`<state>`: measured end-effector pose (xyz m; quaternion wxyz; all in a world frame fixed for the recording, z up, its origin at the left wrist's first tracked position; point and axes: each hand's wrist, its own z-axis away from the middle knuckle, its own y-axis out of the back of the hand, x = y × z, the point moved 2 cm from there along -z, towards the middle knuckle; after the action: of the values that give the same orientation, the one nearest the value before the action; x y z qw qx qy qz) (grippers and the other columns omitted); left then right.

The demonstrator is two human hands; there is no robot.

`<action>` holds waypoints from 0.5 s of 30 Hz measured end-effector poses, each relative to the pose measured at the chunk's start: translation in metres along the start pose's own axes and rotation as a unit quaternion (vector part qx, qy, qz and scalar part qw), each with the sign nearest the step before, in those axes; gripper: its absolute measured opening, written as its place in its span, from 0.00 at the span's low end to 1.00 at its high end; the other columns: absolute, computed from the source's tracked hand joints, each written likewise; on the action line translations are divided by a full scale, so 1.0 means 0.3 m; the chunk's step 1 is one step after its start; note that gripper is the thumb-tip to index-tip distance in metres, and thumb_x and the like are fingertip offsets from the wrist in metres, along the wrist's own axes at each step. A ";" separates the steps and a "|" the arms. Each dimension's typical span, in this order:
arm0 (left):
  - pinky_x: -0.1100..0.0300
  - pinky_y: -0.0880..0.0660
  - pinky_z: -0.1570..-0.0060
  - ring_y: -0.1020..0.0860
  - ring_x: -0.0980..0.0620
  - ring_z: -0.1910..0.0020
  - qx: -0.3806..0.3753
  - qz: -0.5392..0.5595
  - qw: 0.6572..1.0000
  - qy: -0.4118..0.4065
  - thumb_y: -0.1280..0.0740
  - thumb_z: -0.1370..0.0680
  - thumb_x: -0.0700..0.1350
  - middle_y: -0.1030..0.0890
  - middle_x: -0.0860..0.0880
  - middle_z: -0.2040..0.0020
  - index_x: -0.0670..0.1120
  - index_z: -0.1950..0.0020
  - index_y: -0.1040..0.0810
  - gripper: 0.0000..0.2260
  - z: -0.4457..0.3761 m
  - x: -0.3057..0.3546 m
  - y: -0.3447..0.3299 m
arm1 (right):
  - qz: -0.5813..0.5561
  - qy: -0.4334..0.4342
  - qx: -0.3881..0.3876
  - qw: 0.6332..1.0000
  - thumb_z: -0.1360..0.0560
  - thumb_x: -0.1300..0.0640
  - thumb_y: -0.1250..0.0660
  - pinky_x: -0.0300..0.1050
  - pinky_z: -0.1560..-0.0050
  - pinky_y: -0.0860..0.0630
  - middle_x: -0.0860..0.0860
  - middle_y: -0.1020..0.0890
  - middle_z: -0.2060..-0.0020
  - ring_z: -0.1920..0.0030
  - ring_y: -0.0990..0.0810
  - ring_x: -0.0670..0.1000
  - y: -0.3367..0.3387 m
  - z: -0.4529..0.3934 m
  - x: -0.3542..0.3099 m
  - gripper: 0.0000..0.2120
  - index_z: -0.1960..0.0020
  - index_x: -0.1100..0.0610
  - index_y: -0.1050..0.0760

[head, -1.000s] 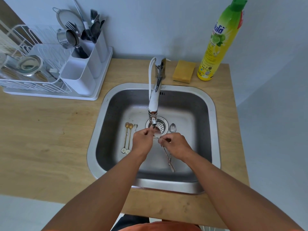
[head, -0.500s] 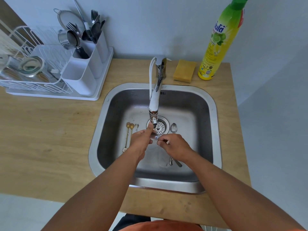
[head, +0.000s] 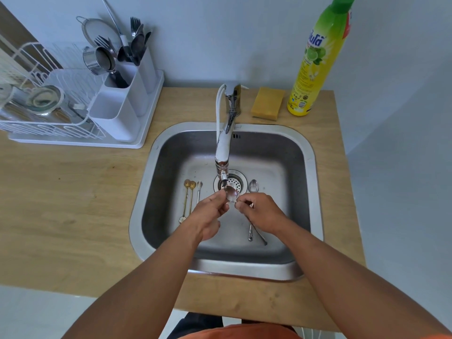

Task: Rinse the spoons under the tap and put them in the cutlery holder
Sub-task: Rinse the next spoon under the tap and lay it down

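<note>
My right hand [head: 263,214] has a pinch grip on the spoon [head: 231,194] at its neck, fingers curled, handle running back under my palm. My left hand [head: 209,211] touches the left side of the bowl with thumb and fingertips; grip there is loosely curled on the bowl. Bowl sits just under the tap [head: 223,152] spout, above the drain [head: 233,183].

Sink [head: 314,192] floor: two gold spoons [head: 188,199] and a small silver spoon [head: 199,190] left of the drain, another silver spoon [head: 253,185] right of it, near my right hand.

Cutlery holder [head: 122,104] stands on the tabletop [head: 73,192] far left, in the white drying rack [head: 61,128], already carrying forks and spoons.

Yellow-green detergent bottle [head: 315,62]: label script not readable to me. Sponge [head: 267,102] beside it. Bare tabletop lies between the sink's left rim and the rack.
</note>
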<state>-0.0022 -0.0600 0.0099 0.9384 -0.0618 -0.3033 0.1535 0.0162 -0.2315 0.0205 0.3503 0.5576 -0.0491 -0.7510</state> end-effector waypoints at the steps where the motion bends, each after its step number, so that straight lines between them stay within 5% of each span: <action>1: 0.43 0.44 0.30 0.26 0.58 0.56 0.006 -0.005 1.000 -0.005 0.33 0.17 0.54 0.19 0.57 0.52 0.49 0.38 0.14 0.14 0.001 0.000 -0.003 | -0.007 0.004 0.000 1.000 0.20 0.52 0.33 0.47 0.56 0.26 0.45 0.20 0.66 0.64 0.26 0.44 -0.001 0.002 -0.001 0.12 0.63 0.50 0.22; 4: 0.46 0.42 0.32 0.26 0.56 0.56 0.034 -0.004 0.999 -0.018 0.28 0.24 0.62 0.21 0.55 0.54 0.46 0.37 0.15 0.24 0.014 0.007 -0.019 | -0.019 0.016 -0.006 1.000 0.19 0.53 0.32 0.46 0.56 0.26 0.45 0.20 0.66 0.65 0.26 0.43 -0.003 0.005 -0.007 0.12 0.61 0.51 0.21; 7: 0.54 0.36 0.44 0.26 0.55 0.57 0.050 -0.006 0.999 -0.021 0.26 0.32 0.68 0.19 0.56 0.57 0.50 0.47 0.14 0.25 0.031 0.028 -0.039 | 0.014 0.009 -0.012 1.000 0.19 0.49 0.33 0.50 0.52 0.23 0.43 0.18 0.62 0.60 0.21 0.46 -0.008 0.006 -0.013 0.09 0.57 0.47 0.19; 12: 0.53 0.36 0.46 0.23 0.53 0.54 0.094 -0.055 0.994 -0.009 0.26 0.29 0.69 0.16 0.57 0.64 0.51 0.57 0.16 0.21 0.043 0.062 -0.042 | 0.119 0.013 -0.003 0.993 0.19 0.44 0.35 0.50 0.51 0.21 0.42 0.16 0.53 0.52 0.19 0.50 -0.013 0.005 -0.026 0.07 0.48 0.44 0.19; 15: 0.50 0.35 0.44 0.22 0.52 0.53 0.103 -0.077 0.991 -0.028 0.32 0.22 0.66 0.13 0.56 0.59 0.51 0.58 0.14 0.20 0.050 0.072 -0.036 | 0.123 0.017 0.010 0.992 0.19 0.44 0.35 0.50 0.53 0.21 0.42 0.16 0.53 0.53 0.19 0.50 -0.009 0.004 -0.028 0.08 0.48 0.45 0.19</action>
<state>0.0082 -0.0627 0.0362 0.9398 0.0631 -0.3163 0.1133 0.0149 -0.2249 0.0264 0.4350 0.5632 -0.1190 -0.6924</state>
